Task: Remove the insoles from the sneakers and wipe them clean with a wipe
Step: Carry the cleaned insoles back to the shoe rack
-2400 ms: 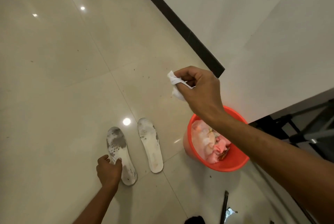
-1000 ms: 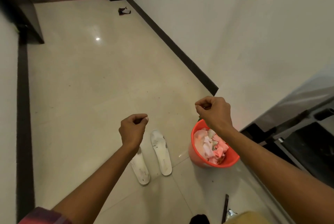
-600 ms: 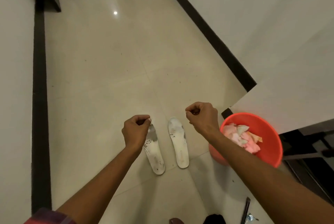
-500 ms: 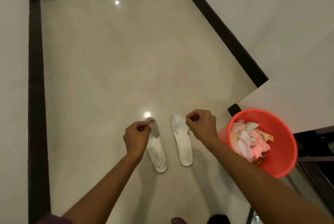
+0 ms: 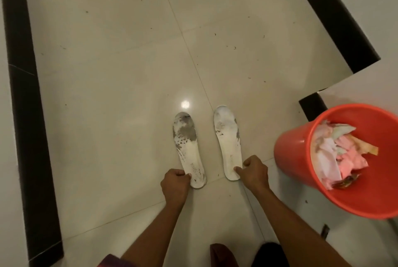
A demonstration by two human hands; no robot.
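The two insoles lie side by side on the pale tiled floor (image 5: 107, 94), toes pointing away from the person. The left insole (image 5: 187, 148) has grey smudges across its toe end. The right insole (image 5: 227, 141) is whiter, with fainter marks.

Both arms reach down and forward. The left hand (image 5: 175, 182) is at the heel of the left insole, fingers curled and thumb on the heel's edge, so its grip is closed on that edge. The right hand (image 5: 255, 170) is at the heel of the right insole in the same way, with a fingertip on top.

To the right, apart from the insoles, an orange bucket (image 5: 290, 154) holds crumpled white and pink wipes (image 5: 336, 159). Black skirting (image 5: 25, 94) runs along the wall at the left.
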